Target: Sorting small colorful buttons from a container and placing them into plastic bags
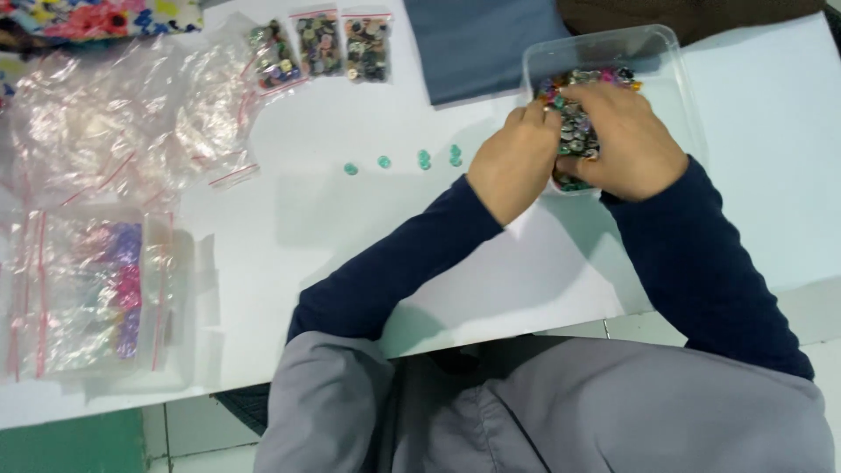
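Both hands are down in a clear plastic tub (679, 79), a rounded-corner rectangular one, heaped with a glossy jumble of mixed-colour buttons (578, 96). The left hand (515, 158) curls at the tub's near-left edge with its fingers bent into the pile, and the right hand (624, 140) lies over the heap, fingers pressed into it. Can't tell if either one has actually pinched a button, since the fingertips are buried.

Just left of the tub, four small round teal buttons (403, 161) sit in a loose row on the smooth white table (350, 219). Further back are three little zip bags of buttons (321, 48) with red seal strips, side by side. A crinkly pile of empty clear zip bags (123, 114) takes up the left side, with another clear plastic container (96, 289) below it holding purple and pink bits. A folded grey-blue cloth (477, 44) lies behind the tub.
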